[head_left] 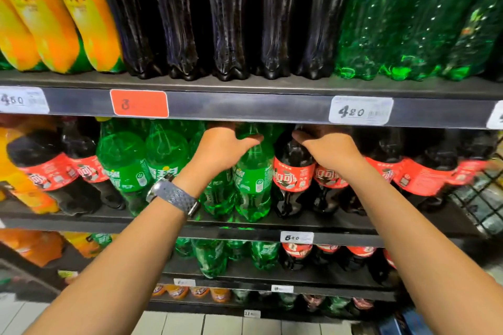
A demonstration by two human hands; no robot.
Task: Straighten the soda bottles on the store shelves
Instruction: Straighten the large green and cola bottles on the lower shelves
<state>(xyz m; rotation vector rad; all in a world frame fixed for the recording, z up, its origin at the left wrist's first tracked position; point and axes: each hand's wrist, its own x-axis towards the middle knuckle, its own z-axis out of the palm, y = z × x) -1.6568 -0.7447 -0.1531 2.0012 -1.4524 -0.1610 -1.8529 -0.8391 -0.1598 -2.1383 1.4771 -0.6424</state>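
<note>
Forearms come up from the bottom edge, a watch (pixel 174 194) on the left wrist. The left hand (pixel 223 149) grips the shoulder of a green bottle (pixel 253 171), thumb curled across its front. The other fingers wrap round the far side and disappear into shadow. Just right of that thumb stands a cola bottle (pixel 292 171), and the right hand (pixel 329 149) grips its top. The thumb hooks against the left of the neck; how the fingers lie beyond it I cannot tell, too dark. Both bottles stand upright at the front of the shelf (pixel 81 221). Left of the left fingers are more green ones (pixel 122 160), then tilted colas (pixel 40 166). Right of the right fingers runs a red-label row (pixel 424 171). Above the fingertips the rail (pixel 245 106) carries a red tag (pixel 139 103) and a white tag (pixel 360 110). Beyond that stand big colas (pixel 228 30).
</note>
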